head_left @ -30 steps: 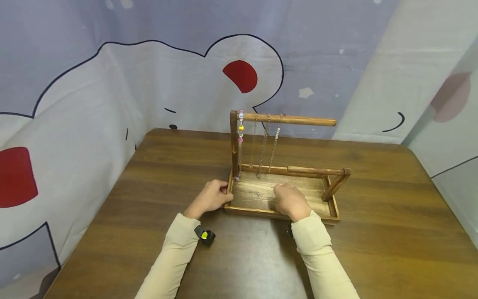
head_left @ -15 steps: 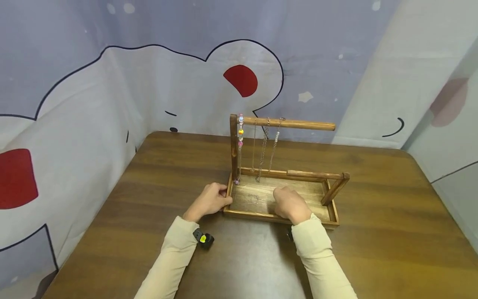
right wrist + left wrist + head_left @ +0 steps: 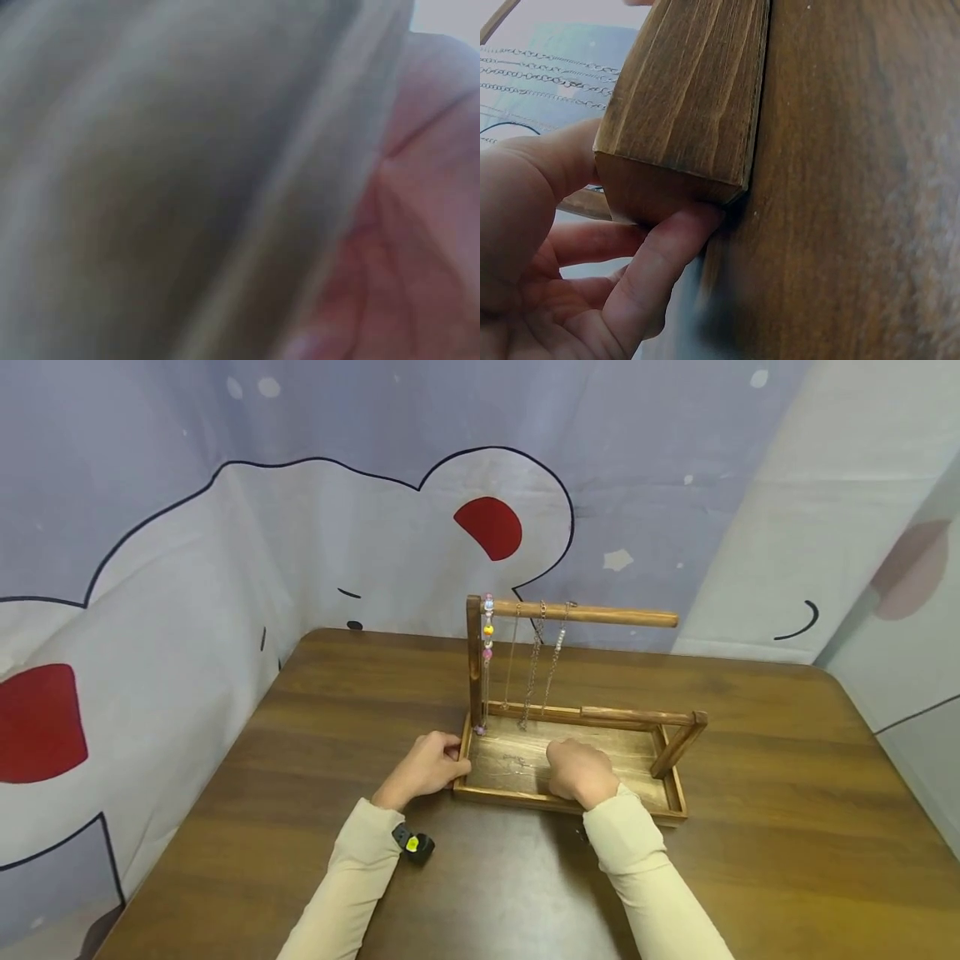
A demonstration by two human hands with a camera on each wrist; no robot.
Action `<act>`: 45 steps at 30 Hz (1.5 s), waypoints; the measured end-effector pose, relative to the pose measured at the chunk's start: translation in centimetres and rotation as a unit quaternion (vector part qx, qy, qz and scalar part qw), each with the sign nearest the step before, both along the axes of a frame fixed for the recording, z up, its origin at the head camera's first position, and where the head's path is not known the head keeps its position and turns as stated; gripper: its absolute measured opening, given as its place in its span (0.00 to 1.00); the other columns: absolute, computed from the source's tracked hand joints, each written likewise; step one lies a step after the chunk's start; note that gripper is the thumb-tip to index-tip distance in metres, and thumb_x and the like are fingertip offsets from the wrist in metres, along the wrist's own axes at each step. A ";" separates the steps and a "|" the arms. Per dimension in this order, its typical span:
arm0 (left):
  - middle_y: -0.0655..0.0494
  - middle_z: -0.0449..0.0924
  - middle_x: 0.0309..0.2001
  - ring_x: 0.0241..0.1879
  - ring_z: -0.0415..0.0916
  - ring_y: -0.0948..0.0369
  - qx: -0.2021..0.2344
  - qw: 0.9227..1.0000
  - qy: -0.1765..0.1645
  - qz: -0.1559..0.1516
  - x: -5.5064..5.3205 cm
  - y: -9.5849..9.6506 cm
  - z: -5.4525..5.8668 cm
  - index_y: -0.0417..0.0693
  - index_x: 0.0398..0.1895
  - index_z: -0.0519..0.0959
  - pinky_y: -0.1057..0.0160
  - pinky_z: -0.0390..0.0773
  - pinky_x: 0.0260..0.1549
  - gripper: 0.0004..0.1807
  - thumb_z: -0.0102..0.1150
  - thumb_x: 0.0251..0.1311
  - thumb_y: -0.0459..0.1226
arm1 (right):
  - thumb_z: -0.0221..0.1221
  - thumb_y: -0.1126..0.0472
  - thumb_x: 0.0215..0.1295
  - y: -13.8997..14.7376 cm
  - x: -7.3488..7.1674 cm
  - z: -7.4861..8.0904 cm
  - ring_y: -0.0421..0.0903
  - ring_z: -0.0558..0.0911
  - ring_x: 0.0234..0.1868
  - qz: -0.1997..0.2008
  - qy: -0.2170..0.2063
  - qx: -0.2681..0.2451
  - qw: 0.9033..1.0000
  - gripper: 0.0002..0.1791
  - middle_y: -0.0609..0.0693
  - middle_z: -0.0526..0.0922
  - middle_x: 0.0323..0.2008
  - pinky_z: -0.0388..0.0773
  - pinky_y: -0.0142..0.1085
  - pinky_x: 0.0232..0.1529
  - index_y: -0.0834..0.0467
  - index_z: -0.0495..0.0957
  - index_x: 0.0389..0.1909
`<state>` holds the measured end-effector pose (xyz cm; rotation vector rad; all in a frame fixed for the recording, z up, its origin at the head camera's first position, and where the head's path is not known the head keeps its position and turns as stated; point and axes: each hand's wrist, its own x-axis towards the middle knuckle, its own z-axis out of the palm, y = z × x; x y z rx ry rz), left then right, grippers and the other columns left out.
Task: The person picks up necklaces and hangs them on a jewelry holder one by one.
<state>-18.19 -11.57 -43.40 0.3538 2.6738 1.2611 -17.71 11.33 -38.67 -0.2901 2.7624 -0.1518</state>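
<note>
My left hand (image 3: 426,766) grips the left end of a wooden jewelry stand's tray (image 3: 498,797). In the left wrist view, its thumb and fingers close around the tray's corner (image 3: 679,180). My right hand (image 3: 581,771) is down inside the tray, knuckles up and fingers bent. Its fingertips are hidden, so whether they pinch anything is unclear. Just left of it a thin chain necklace (image 3: 517,764) lies on the tray floor. Several necklaces hang from the upper bar (image 3: 622,617), among them a colorful beaded one (image 3: 488,631) and one with white beads (image 3: 560,640).
A lower wooden bar (image 3: 637,716) runs along the stand's back, held by a slanted post (image 3: 678,746) on the right. The stand sits on a brown wooden table (image 3: 787,777). A printed curtain (image 3: 360,543) hangs behind. A sleeve (image 3: 172,180) blocks most of the right wrist view.
The head view has tilted slightly, so the scene sits lower. Both hands keep nearly the same places on the stand, and the hanging necklaces look unchanged.
</note>
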 end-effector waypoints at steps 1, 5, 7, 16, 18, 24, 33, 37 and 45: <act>0.57 0.73 0.18 0.15 0.66 0.66 0.000 1.000 0.001 0.000 0.1 0.0 0.0 0.42 0.28 0.78 0.68 0.66 0.16 0.04 0.58 0.47 0.33 | 0.56 0.68 0.48 0.2 0.1 -0.1 0.48 0.73 0.25 0.002 0.012 0.001 1.000 0.03 0.51 0.76 0.27 0.71 0.44 0.26 0.57 0.74 0.24; 0.56 0.73 0.18 0.15 0.67 0.65 0.003 1.000 0.003 0.006 0.3 -0.1 0.0 0.41 0.28 0.78 0.67 0.66 0.16 0.05 0.59 0.47 0.33 | 0.57 0.62 0.47 1.0 0.4 -0.1 0.47 0.72 0.22 -0.002 0.050 -0.020 0.999 0.03 0.50 0.74 0.21 0.69 0.42 0.23 0.55 0.72 0.19; 0.56 0.73 0.19 0.15 0.67 0.65 0.002 1.000 0.004 0.007 0.4 -0.2 -0.1 0.41 0.28 0.78 0.67 0.67 0.16 0.05 0.59 0.47 0.33 | 0.57 0.60 0.48 1.1 0.6 0.1 0.46 0.71 0.20 -0.005 0.074 -0.043 0.996 0.06 0.48 0.72 0.18 0.66 0.39 0.21 0.53 0.71 0.17; 0.57 0.72 0.18 0.15 0.66 0.66 -0.002 1.000 0.020 -0.001 0.6 -0.1 -0.2 0.43 0.24 0.77 0.68 0.66 0.15 0.02 0.58 0.46 0.33 | 0.56 0.57 0.54 1.1 0.7 -0.3 0.43 0.67 0.14 -0.063 0.162 -0.189 0.966 0.05 0.47 0.70 0.13 0.61 0.36 0.14 0.52 0.73 0.24; 0.57 0.72 0.18 0.15 0.66 0.66 -0.003 1.000 0.023 -0.002 0.6 0.0 -0.2 0.43 0.23 0.76 0.68 0.66 0.15 0.02 0.57 0.45 0.33 | 0.55 0.57 0.55 1.2 0.6 -0.5 0.42 0.67 0.13 -0.069 0.170 -0.228 0.956 0.04 0.46 0.71 0.12 0.61 0.35 0.13 0.52 0.73 0.25; 0.57 0.72 0.17 0.14 0.65 0.66 0.000 1.000 0.016 -0.002 0.5 0.1 -0.4 0.44 0.24 0.76 0.68 0.65 0.15 0.01 0.57 0.46 0.33 | 0.56 0.58 0.52 0.8 0.2 -1.4 0.40 0.75 0.18 -0.085 0.166 -0.356 0.916 0.02 0.46 0.79 0.21 0.69 0.35 0.21 0.52 0.73 0.24; 0.57 0.72 0.17 0.14 0.66 0.66 -0.001 1.000 0.017 0.003 0.3 0.1 -0.1 0.44 0.24 0.76 0.67 0.66 0.15 0.02 0.58 0.46 0.33 | 0.58 0.65 0.49 -0.6 0.2 -1.4 0.42 0.77 0.23 -0.065 0.186 -0.462 0.865 0.01 0.48 0.79 0.23 0.75 0.35 0.28 0.57 0.77 0.24; 0.57 0.72 0.17 0.14 0.67 0.66 -0.001 1.000 0.013 0.003 0.1 0.1 -0.1 0.44 0.24 0.77 0.67 0.67 0.15 0.02 0.58 0.46 0.33 | 0.57 0.66 0.51 -0.9 0.4 -1.3 0.41 0.78 0.21 -0.046 0.190 -0.500 0.844 0.03 0.48 0.79 0.24 0.75 0.33 0.24 0.56 0.78 0.26; 0.57 0.72 0.17 0.14 0.66 0.66 -0.001 1.000 0.010 0.006 0.0 0.2 -0.1 0.44 0.25 0.78 0.67 0.67 0.15 0.02 0.59 0.46 0.34 | 0.56 0.70 0.57 -1.4 1.3 -0.1 0.38 0.77 0.14 -0.011 0.185 -0.564 0.805 0.02 0.57 0.82 0.30 0.70 0.33 0.13 0.62 0.77 0.29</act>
